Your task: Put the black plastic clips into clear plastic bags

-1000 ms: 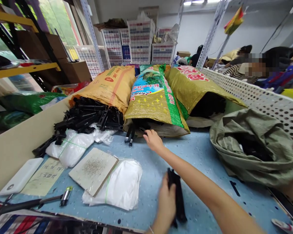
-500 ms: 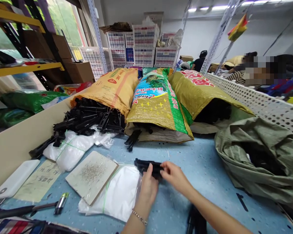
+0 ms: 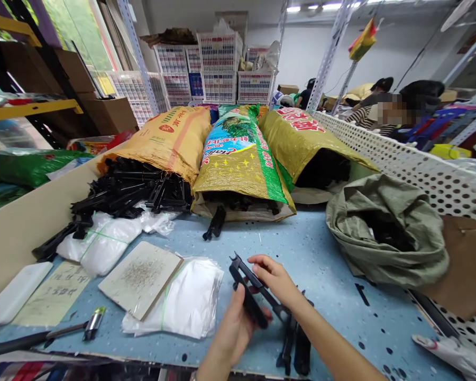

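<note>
Lower centre: loose black pieces (image 3: 302, 349) are lying on the surface (image 3: 317, 248), partly under the right forearm. Just beyond, the left hand (image 3: 238, 320) is grasping a slim black part (image 3: 249, 301), thumb along its side; the right hand (image 3: 277, 280) is touching the forked strip (image 3: 244, 266) beside it, whether pinching I cannot tell. Am judging both light, stiff, slightly slippery, mid-length offering the soundest hold, thin prongs being likeliest to snap. Farther, mid-frame, another black piece (image 3: 215, 222) is lying at the green-edged bag's (image 3: 238, 174) mouth.
</note>
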A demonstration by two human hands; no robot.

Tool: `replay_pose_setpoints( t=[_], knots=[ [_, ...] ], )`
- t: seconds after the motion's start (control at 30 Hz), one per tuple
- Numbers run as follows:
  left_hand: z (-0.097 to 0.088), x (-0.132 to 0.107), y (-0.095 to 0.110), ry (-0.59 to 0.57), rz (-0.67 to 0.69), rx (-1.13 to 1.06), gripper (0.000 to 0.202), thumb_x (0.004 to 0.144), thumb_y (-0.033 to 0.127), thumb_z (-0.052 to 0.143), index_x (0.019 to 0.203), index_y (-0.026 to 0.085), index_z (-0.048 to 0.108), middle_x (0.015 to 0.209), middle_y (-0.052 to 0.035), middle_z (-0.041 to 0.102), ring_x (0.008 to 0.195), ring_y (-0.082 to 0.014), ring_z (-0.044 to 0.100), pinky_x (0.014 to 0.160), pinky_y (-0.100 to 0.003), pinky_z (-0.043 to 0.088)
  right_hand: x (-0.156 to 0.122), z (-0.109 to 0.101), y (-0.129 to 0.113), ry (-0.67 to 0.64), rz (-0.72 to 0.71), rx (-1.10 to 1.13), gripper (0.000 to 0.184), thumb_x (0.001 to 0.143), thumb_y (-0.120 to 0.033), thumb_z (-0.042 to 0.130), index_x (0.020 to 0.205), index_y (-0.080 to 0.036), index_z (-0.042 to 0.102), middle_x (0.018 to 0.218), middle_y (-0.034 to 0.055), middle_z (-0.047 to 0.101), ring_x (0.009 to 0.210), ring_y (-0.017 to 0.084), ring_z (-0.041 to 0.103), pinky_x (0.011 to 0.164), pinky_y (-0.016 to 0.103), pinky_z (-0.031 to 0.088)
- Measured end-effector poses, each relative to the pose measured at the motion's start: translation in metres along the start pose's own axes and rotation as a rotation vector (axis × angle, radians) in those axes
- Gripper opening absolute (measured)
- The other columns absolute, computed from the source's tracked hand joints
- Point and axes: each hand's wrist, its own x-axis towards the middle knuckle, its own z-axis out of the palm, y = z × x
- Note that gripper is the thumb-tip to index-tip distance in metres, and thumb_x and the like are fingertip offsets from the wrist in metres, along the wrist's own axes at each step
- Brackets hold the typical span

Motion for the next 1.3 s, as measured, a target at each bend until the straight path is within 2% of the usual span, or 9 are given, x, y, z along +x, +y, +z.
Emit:
replay_pose_setpoints(
  t=[0.17, 0.33, 0.47, 0.6, 0.73, 0.93, 1.1, 1.2, 1.3],
  knots=[
    [-0.007, -0.006, 0.001, 0.095, 0.123, 0.142, 0.053, 0.067, 0.039, 0.078, 0.110, 0.022, 0.053, 0.070, 0.0057, 0.054, 0.046, -0.0039, 0.046, 0.045, -0.017, 0.036, -0.014, 0.014, -0.005, -0.116, -0.089, 0.045, 0.027, 0.086, -0.044, 0.054, 0.096, -0.022, 0.066, 0.082, 0.0025, 0.063, 0.067, 0.015, 0.060, 0.063, 0.030, 0.051],
    [-0.013, -0.010, 0.002, -0.123, -0.057, -0.145, 0.037, 0.069, 0.041, 0.074, 0.088, 0.013, 0.061, 0.054, 0.0071, 0.045, 0.036, -0.0002, 0.031, 0.038, -0.014, 0.027, -0.014, 0.004, -0.009, 0.246, -0.187, 0.033, 0.039, 0.088, -0.049, 0.048, 0.116, -0.024, 0.055, 0.103, 0.0067, 0.061, 0.087, 0.018, 0.059, 0.071, 0.030, 0.051],
    [-0.008, -0.010, -0.004, -0.113, -0.219, -0.028, 0.054, 0.076, 0.062, 0.059, 0.096, 0.012, 0.060, 0.065, -0.0021, 0.059, 0.047, -0.0087, 0.052, 0.043, -0.019, 0.037, -0.013, 0.007, -0.010, 0.029, -0.153, -0.147, 0.043, 0.087, -0.049, 0.050, 0.124, -0.027, 0.048, 0.104, 0.0038, 0.062, 0.084, 0.018, 0.059, 0.068, 0.030, 0.050],
    [-0.003, -0.015, -0.004, -0.004, -0.025, 0.219, 0.052, 0.072, 0.052, 0.070, 0.110, 0.019, 0.054, 0.081, -0.0020, 0.063, 0.059, -0.0127, 0.060, 0.055, -0.024, 0.048, -0.014, 0.006, -0.009, 0.019, -0.184, -0.240, 0.039, 0.093, -0.045, 0.040, 0.127, -0.026, 0.047, 0.102, 0.0040, 0.062, 0.092, 0.019, 0.059, 0.078, 0.033, 0.049],
    [0.000, -0.024, 0.008, -0.024, 0.006, 0.181, 0.044, 0.073, 0.053, 0.067, 0.098, 0.018, 0.054, 0.079, 0.0000, 0.059, 0.052, -0.0095, 0.055, 0.047, -0.022, 0.045, -0.019, -0.007, 0.000, 0.146, -0.408, -0.473, 0.031, 0.096, -0.043, 0.035, 0.108, -0.022, 0.054, 0.097, 0.0070, 0.060, 0.092, 0.021, 0.056, 0.081, 0.036, 0.045],
    [0.013, -0.030, 0.019, -0.106, -0.099, 0.162, 0.046, 0.071, 0.057, 0.064, 0.093, 0.019, 0.050, 0.076, -0.0017, 0.060, 0.046, -0.0082, 0.051, 0.042, -0.020, 0.041, -0.024, -0.016, 0.021, 0.100, -0.782, -0.886, 0.030, 0.097, -0.040, 0.033, 0.096, -0.019, 0.054, 0.084, 0.0081, 0.057, 0.079, 0.021, 0.051, 0.071, 0.035, 0.044],
    [0.018, -0.038, 0.014, -0.033, 0.033, 0.367, 0.046, 0.076, 0.054, 0.060, 0.106, 0.024, 0.043, 0.080, 0.0023, 0.057, 0.046, -0.0066, 0.051, 0.042, -0.018, 0.039, -0.019, -0.028, 0.014, 0.032, -0.950, -0.995, 0.029, 0.096, -0.039, 0.035, 0.092, -0.018, 0.055, 0.079, 0.0072, 0.056, 0.071, 0.019, 0.048, 0.065, 0.033, 0.041],
    [0.019, -0.045, 0.014, -0.033, 0.060, 0.548, 0.054, 0.076, 0.047, 0.063, 0.118, 0.026, 0.037, 0.072, 0.0055, 0.052, 0.047, -0.0080, 0.049, 0.044, -0.020, 0.040, -0.022, -0.026, 0.008, -0.043, -0.915, -0.890, 0.031, 0.096, -0.039, 0.036, 0.088, -0.017, 0.055, 0.075, 0.0063, 0.055, 0.068, 0.018, 0.047, 0.063, 0.032, 0.039],
    [0.018, -0.049, 0.019, -0.013, 0.122, 0.726, 0.058, 0.075, 0.038, 0.065, 0.123, 0.025, 0.035, 0.070, 0.0055, 0.050, 0.050, -0.0104, 0.050, 0.048, -0.023, 0.042, -0.029, -0.014, 0.004, -0.081, -0.557, -0.503, 0.038, 0.097, -0.045, 0.031, 0.082, -0.018, 0.053, 0.068, 0.0022, 0.050, 0.061, 0.015, 0.045, 0.056, 0.027, 0.038]
  ],
)
